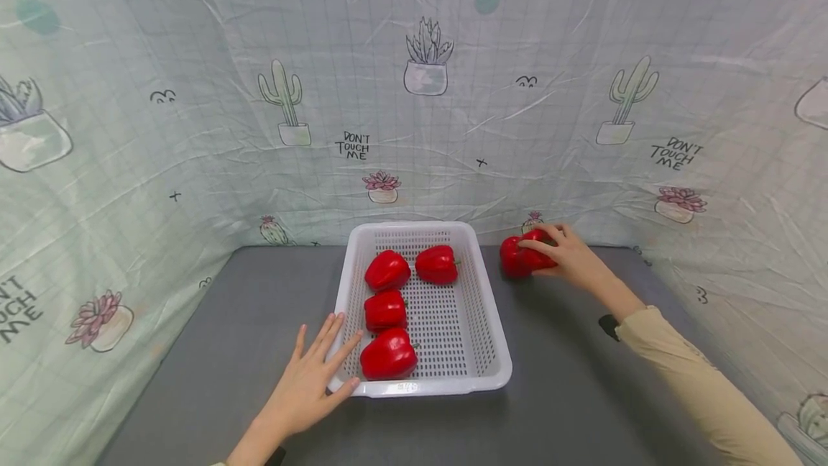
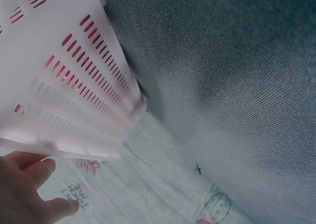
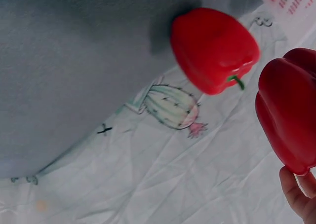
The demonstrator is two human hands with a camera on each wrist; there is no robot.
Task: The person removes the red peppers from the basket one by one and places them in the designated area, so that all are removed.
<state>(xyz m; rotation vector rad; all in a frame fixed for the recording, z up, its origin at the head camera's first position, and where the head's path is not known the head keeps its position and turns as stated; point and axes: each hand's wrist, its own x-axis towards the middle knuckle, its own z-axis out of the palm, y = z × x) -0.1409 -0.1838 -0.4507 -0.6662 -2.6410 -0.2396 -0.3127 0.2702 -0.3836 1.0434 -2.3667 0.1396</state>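
In the head view my right hand (image 1: pixel 563 257) grips a red bell pepper (image 1: pixel 538 256) at the back right, thumb and fingers around it. Another red bell pepper (image 1: pixel 511 259) sits just left of it on the table, partly covered in that view. The right wrist view has the held pepper (image 3: pixel 289 113) at its right edge, apart from the one on the table (image 3: pixel 213 51). My left hand (image 1: pixel 309 380) lies with fingers spread at the front left corner of a white plastic basket (image 1: pixel 497 362), touching its rim. Several red bell peppers (image 1: pixel 390 354) lie inside, mostly along the left side.
A grey table (image 1: pixel 272 308) bears the basket in its middle. Behind it and at both sides hangs a pale curtain (image 1: pixel 479 128) printed with potted plants, reaching down to the table's back edge.
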